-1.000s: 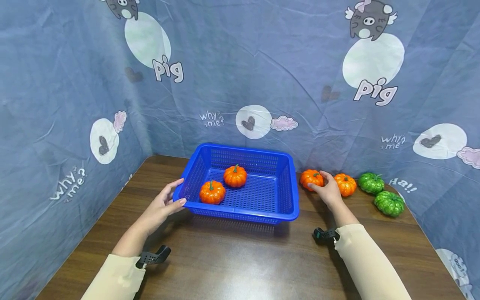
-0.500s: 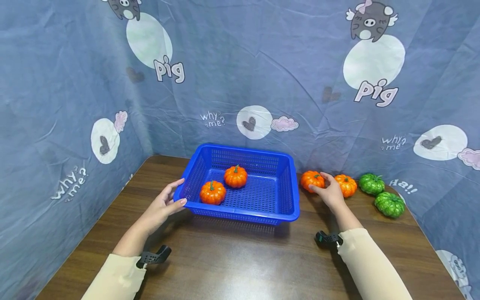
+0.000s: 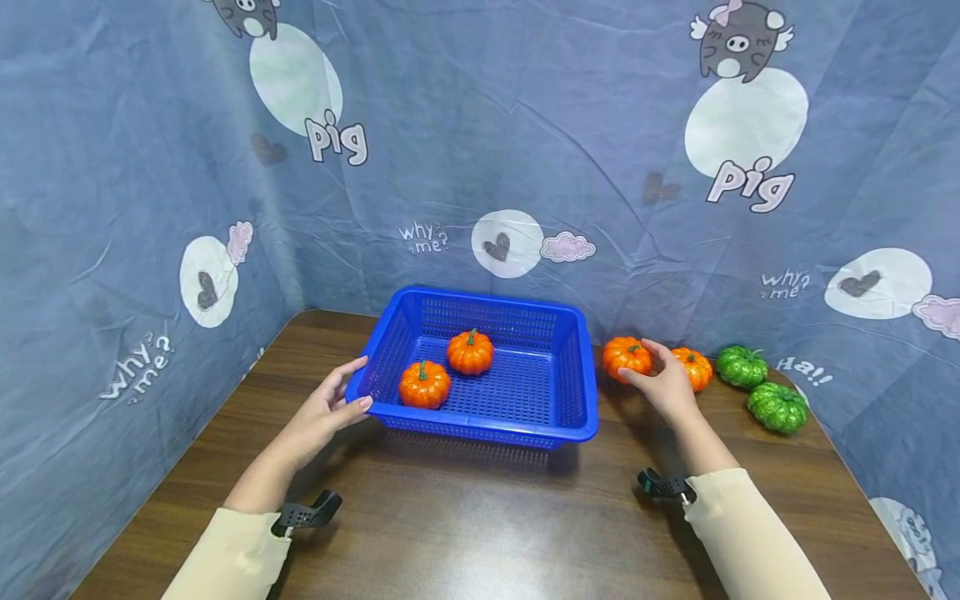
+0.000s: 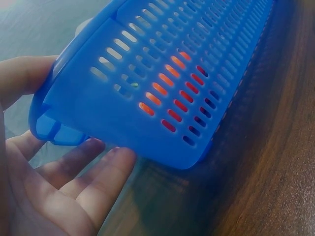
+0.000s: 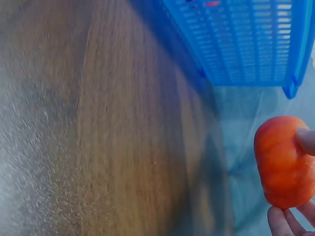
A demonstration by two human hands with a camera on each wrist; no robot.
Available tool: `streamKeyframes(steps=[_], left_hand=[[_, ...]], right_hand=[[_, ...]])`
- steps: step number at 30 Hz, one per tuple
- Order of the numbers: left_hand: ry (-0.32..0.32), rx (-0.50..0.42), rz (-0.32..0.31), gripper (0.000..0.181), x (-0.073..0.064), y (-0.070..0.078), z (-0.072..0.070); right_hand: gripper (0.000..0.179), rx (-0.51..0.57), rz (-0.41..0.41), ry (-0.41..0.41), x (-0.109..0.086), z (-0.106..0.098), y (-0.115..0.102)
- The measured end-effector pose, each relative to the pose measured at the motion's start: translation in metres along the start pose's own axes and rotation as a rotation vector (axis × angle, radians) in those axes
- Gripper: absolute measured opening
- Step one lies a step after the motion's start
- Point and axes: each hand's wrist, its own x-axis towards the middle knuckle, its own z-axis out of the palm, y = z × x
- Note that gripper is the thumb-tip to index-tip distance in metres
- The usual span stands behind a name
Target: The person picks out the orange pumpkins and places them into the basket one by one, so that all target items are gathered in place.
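Note:
By its left corner, my left hand grips a blue plastic basket, thumb at the rim and the other fingers against the underside in the left wrist view. Two small orange pumpkins, one nearer and one farther back, sit in the basket's left half. Right of the basket, my right hand holds a third orange pumpkin. In the right wrist view, a thumb presses one side of this pumpkin and fingertips touch its other side. Whether it touches the table cannot be told.
Just right of my right hand is another orange pumpkin, partly hidden by it. Two green pumpkins, one behind and one in front, lie farther right. A blue printed curtain hangs behind the brown wooden table.
My right hand and the pumpkin it holds have shifted slightly to the right, covering more of the neighbouring orange pumpkin. The left hand and basket stay where they were.

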Motion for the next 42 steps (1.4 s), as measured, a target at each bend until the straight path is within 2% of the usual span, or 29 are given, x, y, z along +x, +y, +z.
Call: streamKeyframes(steps=[8, 14, 21, 28, 34, 42], left_hand=[[0.003, 0.018, -0.005, 0.067, 0.000, 0.000, 0.001], [0.000, 0.031, -0.007, 0.068, -0.001, 0.001, 0.000], [-0.008, -0.005, 0.007, 0.067, 0.000, 0.001, 0.000], [-0.007, 0.005, 0.009, 0.068, 0.000, 0.000, 0.000], [-0.002, 0.009, 0.006, 0.068, 0.000, 0.000, 0.001], [-0.003, 0.007, 0.011, 0.068, 0.000, 0.000, 0.001]], right_hand=[[0.073, 0.061, -0.018, 0.017, -0.010, -0.004, -0.013], [0.072, 0.036, -0.013, 0.020, -0.016, -0.008, -0.024], [0.072, 0.009, -0.016, 0.000, -0.022, -0.013, -0.031], [0.076, -0.013, 0.010, -0.009, -0.032, -0.017, -0.041], [0.075, -0.045, -0.005, -0.018, -0.036, -0.018, -0.048], [0.074, -0.015, -0.008, -0.052, -0.043, -0.020, -0.057]])
